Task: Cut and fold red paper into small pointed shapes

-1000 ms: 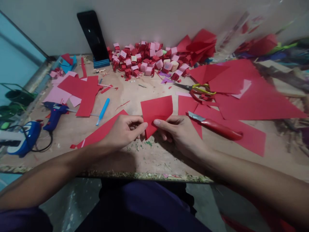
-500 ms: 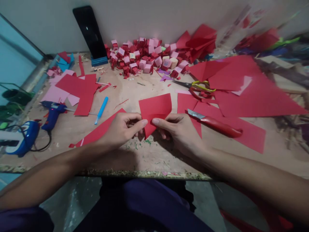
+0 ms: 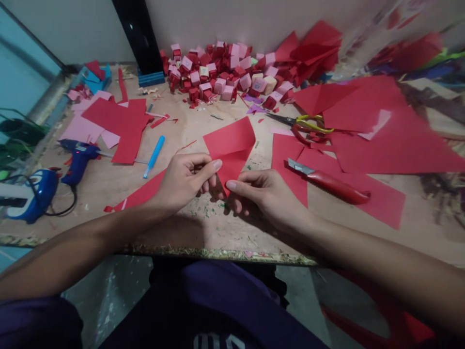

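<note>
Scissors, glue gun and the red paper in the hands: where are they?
Scissors (image 3: pixel 295 121): head view, by the pivot.
Glue gun (image 3: pixel 83 153): head view, blue body.
Held red paper (image 3: pixel 231 140): head view, upper half.

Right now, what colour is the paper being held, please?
The held paper is red, seen in the head view.

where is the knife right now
In the head view, the knife lies on red paper, to the right of the right hand and just below the scissors.
</note>
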A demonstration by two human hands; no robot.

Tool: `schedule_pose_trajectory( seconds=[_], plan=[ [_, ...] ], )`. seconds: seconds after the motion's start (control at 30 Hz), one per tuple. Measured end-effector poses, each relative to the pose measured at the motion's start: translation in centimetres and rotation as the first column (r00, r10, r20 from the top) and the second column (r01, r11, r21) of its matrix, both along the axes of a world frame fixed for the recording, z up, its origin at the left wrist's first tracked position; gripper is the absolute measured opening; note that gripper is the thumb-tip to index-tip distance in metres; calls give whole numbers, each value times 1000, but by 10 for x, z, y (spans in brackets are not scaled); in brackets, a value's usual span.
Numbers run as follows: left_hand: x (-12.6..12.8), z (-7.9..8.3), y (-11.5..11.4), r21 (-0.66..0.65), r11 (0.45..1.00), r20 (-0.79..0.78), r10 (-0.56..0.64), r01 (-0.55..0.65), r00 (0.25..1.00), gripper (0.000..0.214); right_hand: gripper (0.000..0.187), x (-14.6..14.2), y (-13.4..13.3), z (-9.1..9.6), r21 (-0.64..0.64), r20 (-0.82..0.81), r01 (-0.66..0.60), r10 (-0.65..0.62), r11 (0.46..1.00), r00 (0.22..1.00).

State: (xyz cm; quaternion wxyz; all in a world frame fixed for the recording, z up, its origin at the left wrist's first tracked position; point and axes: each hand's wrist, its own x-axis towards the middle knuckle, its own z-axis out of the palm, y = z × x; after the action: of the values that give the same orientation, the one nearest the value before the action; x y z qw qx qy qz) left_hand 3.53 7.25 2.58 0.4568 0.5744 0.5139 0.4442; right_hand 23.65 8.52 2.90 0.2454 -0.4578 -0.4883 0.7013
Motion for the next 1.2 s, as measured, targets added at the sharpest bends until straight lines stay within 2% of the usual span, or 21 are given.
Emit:
schedule_pose_trajectory(
  seconds=[0.33,0.57,0.73,0.87,1.0,1.07,1.13,1.2],
  plan=[
    [5,-2,-1,39,999,-25,37,-36,999,34,35,-1,-3,1,-20,-71,-51,49,999,996],
    [2,-2,0,156,985,-32,75,-69,997,33,37,-2,-2,0,1,-37,-71,71,998,997],
    [3,-2,-1,141,985,-58,111,-102,992,34,37,-1,-1,2,31,-31,-112,113,993,993],
    [-1,7,2,147,972,-128,203,-184,971,38,36,-2,-6,4,29,-1,-131,131,991,991],
    [-12,16,5,284,917,-166,337,-282,927,41,31,-3,-9,4,-3,-65,-151,151,988,986],
    [-18,14,1,362,915,-256,284,-181,924,38,33,-3,-4,4,-72,-147,-113,102,991,984],
    [-23,9,-5,391,919,-388,114,52,915,30,42,-1,3,6,-169,-233,-92,51,981,971],
    [-28,3,-9,374,893,-474,-49,251,879,27,48,2,10,8,-235,-296,-90,17,968,955]
  ],
)
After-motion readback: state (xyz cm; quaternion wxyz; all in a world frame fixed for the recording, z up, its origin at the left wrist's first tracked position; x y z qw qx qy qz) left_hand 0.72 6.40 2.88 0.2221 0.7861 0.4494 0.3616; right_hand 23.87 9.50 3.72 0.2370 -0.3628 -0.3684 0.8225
